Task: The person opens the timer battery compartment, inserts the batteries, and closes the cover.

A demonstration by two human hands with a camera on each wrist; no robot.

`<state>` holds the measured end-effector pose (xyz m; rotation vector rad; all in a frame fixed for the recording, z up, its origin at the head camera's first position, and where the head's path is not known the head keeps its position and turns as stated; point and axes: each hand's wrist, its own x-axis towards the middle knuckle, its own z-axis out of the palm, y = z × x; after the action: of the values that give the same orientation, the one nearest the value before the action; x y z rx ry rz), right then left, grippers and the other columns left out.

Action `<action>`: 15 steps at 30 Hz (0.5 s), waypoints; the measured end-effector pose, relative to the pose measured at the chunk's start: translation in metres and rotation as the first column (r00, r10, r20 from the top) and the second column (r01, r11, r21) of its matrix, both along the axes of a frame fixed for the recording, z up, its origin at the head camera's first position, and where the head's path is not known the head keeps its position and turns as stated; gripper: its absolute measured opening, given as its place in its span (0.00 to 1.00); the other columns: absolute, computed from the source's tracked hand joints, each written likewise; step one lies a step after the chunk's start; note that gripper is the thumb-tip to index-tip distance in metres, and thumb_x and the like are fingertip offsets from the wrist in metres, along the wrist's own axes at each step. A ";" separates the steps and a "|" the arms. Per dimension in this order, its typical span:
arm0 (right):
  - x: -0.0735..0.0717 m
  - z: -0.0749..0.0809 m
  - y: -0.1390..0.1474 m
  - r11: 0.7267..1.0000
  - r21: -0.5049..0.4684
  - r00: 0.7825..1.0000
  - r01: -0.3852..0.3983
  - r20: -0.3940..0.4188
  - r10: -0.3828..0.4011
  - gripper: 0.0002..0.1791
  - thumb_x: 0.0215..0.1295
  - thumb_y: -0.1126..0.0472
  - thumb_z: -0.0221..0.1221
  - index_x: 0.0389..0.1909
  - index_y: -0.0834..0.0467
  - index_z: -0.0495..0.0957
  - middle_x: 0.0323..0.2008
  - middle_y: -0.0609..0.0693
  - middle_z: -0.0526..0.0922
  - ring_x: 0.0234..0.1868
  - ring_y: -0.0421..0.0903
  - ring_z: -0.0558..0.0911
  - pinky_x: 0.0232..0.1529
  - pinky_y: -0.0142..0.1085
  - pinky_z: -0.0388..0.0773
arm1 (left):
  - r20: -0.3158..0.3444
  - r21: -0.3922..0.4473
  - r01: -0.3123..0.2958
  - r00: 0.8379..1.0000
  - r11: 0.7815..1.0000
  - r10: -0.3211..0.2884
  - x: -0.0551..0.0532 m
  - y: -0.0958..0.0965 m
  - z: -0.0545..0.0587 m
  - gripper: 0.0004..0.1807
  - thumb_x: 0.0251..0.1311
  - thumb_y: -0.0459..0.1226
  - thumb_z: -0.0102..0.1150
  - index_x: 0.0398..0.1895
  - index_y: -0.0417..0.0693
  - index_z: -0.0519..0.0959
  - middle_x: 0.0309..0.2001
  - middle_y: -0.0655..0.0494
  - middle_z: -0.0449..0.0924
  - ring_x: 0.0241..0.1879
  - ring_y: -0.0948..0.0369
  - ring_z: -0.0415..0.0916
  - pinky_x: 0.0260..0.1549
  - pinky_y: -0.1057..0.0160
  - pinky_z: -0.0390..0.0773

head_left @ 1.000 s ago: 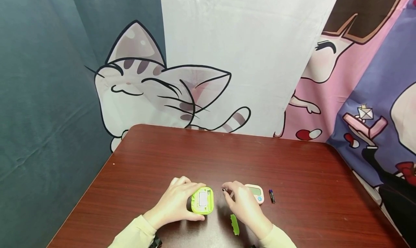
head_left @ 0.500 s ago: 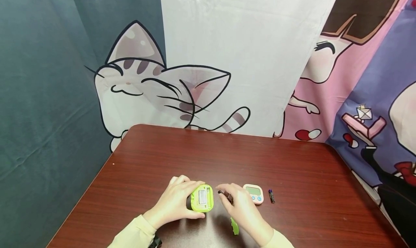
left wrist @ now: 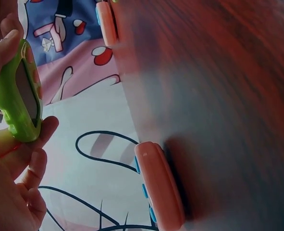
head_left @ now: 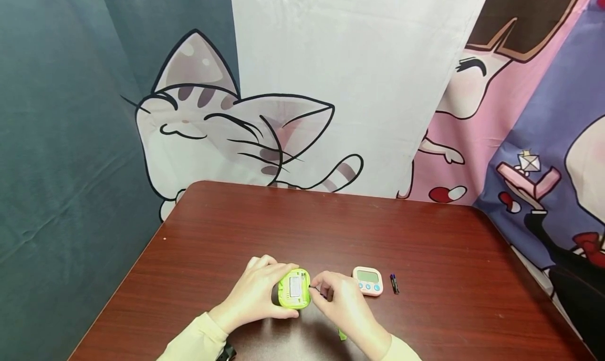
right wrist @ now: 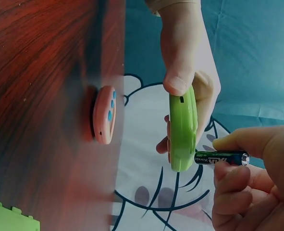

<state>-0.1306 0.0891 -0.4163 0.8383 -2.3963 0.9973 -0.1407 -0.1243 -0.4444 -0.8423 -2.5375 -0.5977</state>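
Held timer: above table. Left of it: left hand. Right: battery in right hand; farther, second timer, then loose battery. Near side, right: cover.

A pink timer with blue buttons lies on the red-brown tabletop; the left wrist view shows a second pink timer. Behind rises a white backdrop printed with a striped cat, teal cloth at left, pink cloth and blue cloth at right.
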 end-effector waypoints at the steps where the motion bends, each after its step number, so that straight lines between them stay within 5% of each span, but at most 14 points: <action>1: 0.000 0.000 0.000 1.000 -0.002 1.000 -0.009 -0.019 0.009 0.11 0.42 0.71 0.68 0.22 0.53 0.77 0.15 0.34 0.66 0.19 0.28 0.65 0.23 0.18 0.63 | 0.002 0.000 0.001 1.000 1.000 -0.001 0.000 0.000 0.000 0.45 0.26 0.63 0.73 0.54 0.56 0.78 0.45 0.70 0.80 0.38 0.68 0.63 0.43 0.61 0.61; 15: 0.002 -0.003 -0.004 0.997 0.016 0.996 -0.077 -0.050 0.078 0.13 0.43 0.70 0.68 0.21 0.51 0.76 0.16 0.36 0.67 0.20 0.25 0.63 0.23 0.17 0.62 | 0.003 -0.006 0.016 1.000 1.000 -0.016 0.001 0.003 -0.002 0.44 0.27 0.63 0.73 0.54 0.58 0.77 0.44 0.73 0.80 0.39 0.69 0.63 0.43 0.60 0.61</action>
<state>-0.1287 0.0848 -0.4196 0.9566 -2.3465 0.9775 -0.1399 -0.1211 -0.4463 -0.8650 -2.5386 -0.5976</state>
